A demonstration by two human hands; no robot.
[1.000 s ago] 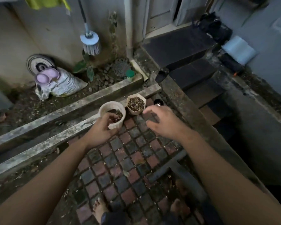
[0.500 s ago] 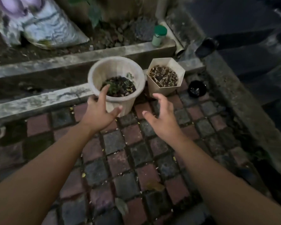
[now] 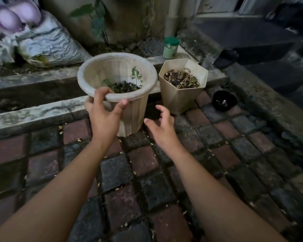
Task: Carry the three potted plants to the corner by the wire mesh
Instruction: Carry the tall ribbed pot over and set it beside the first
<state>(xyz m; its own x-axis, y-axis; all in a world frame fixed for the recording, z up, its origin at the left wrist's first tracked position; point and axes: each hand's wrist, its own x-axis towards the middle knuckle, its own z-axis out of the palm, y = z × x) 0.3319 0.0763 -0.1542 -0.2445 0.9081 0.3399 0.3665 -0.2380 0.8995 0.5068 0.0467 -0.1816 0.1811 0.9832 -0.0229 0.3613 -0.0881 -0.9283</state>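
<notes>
left hand (image 3: 105,119): gripping round pot (image 3: 117,74) at near rim
right hand (image 3: 162,126): empty, fingers spread, just right of pot base
pot: upright on paving, straight ahead
hex pot (image 3: 180,98): right, untouched

Under you, a brick floor (image 3: 143,159) of red and dark pavers, damp and flecked with litter. On it, your round pot (image 3: 129,109) stands at the far edge by the concrete curb (image 3: 33,112), hexagonal pot (image 3: 178,100) just right, small black pot (image 3: 224,101) farther right.
</notes>
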